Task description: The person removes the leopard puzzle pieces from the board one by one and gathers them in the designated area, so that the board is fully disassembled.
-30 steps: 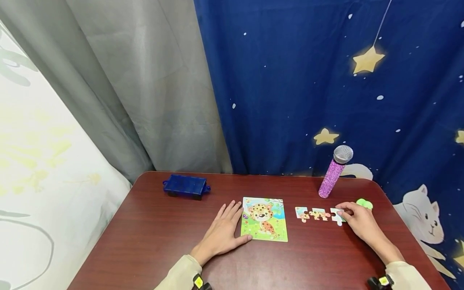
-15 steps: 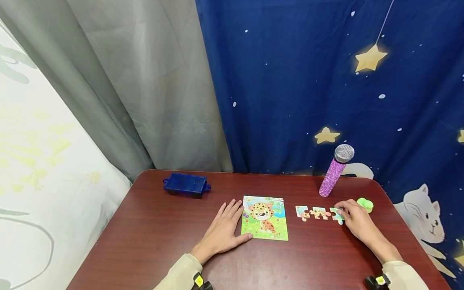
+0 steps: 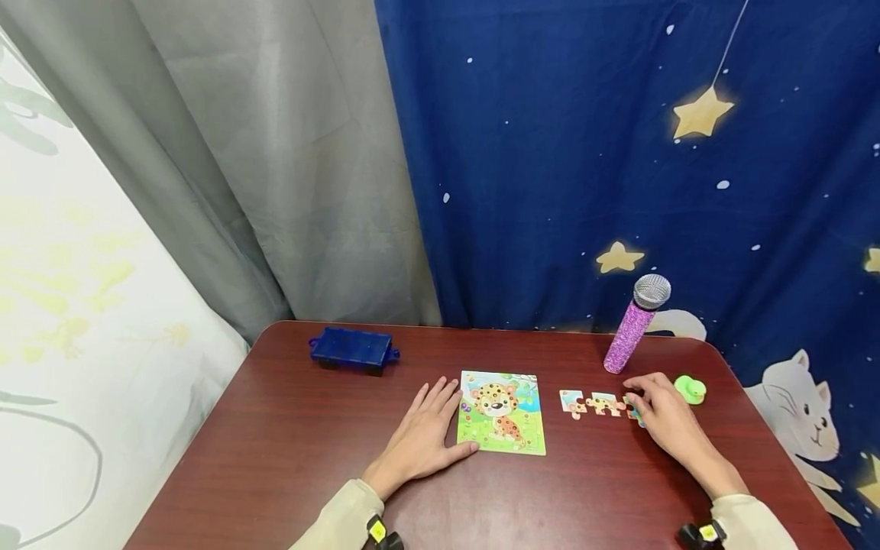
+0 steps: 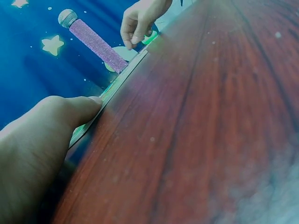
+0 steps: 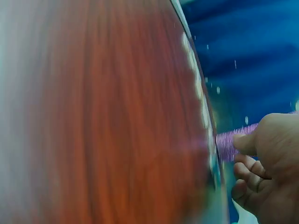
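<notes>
My left hand [image 3: 419, 443] lies flat on the table, fingers spread, its thumb tip at the lower left edge of a square leopard jigsaw puzzle [image 3: 509, 428]. In the left wrist view that thumb touches the puzzle's edge. To the right, a row of loose puzzle pieces lies on the table: a corner-like piece [image 3: 572, 403], a spotted piece [image 3: 605, 404] and an orange-blue piece [image 3: 634, 416] partly hidden under my right hand [image 3: 668, 418]. That hand hovers close over the last piece with bent fingers; in the right wrist view nothing shows between thumb and fingers.
A purple glitter microphone [image 3: 629, 336] stands upright, slightly tilted, behind the pieces. A small bright-green toy [image 3: 690, 389] sits right of my right hand. The blue toy wagon [image 3: 352, 348] is near the table's back left edge. Curtains [image 3: 330, 153] hang behind.
My right hand has shifted slightly left over the row's right end, its fingertips no longer pinching the end piece. The green toy shows more fully. My left hand stays put.
</notes>
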Demonstrator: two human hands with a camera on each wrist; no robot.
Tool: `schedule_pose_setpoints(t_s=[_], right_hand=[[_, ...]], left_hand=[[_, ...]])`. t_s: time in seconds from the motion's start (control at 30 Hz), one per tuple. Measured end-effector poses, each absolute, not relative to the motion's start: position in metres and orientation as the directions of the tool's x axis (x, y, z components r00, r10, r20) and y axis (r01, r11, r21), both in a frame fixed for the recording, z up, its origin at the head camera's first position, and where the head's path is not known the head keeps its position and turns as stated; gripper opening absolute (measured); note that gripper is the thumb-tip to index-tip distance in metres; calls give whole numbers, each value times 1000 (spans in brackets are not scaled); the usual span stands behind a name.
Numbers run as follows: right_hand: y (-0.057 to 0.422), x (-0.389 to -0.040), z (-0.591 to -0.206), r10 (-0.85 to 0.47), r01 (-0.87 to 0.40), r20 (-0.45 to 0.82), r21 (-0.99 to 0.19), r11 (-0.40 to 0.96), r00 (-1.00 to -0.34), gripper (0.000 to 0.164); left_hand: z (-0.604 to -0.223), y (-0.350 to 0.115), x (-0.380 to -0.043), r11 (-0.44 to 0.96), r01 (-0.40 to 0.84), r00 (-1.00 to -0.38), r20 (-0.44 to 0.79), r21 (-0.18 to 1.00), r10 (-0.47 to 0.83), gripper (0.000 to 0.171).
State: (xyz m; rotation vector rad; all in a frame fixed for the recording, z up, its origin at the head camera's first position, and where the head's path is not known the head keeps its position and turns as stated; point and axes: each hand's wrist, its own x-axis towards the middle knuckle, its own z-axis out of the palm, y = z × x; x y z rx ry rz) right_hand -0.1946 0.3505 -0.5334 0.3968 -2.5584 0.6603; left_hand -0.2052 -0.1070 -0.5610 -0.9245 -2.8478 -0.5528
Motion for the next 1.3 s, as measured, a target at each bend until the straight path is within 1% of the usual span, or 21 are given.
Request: schedule_pose_setpoints(t_s=[0.1, 0.2, 0.5, 0.87, 1.13, 1.3], right_hand=[[330, -195, -528, -177, -418, 518, -396, 818, -837, 22], [306, -196, -524, -206, -445, 504, -417, 793, -839, 20], [252, -206, -526, -317, -480, 376, -507, 716, -871, 16], [211, -212, -530, -434, -572, 374, -501, 649, -820, 14], [191, -218, -523, -462, -557, 320, -579, 595, -827, 18], [179, -221, -525, -458, -526, 286, -625, 577, -842, 15]], left_hand=[[-561, -108, -205, 755, 578, -816, 192, 311, 546, 101], [-561, -108, -205, 756, 576, -817, 192, 313, 543, 101], [-563, -108, -205, 751, 583, -812, 205, 310, 546, 100], [-564, -108, -203, 756, 578, -815, 192, 306, 546, 101], [-561, -107, -204, 754, 585, -811, 202, 298, 549, 100], [-560, -106, -205, 751, 598, -802, 209, 279, 560, 99]])
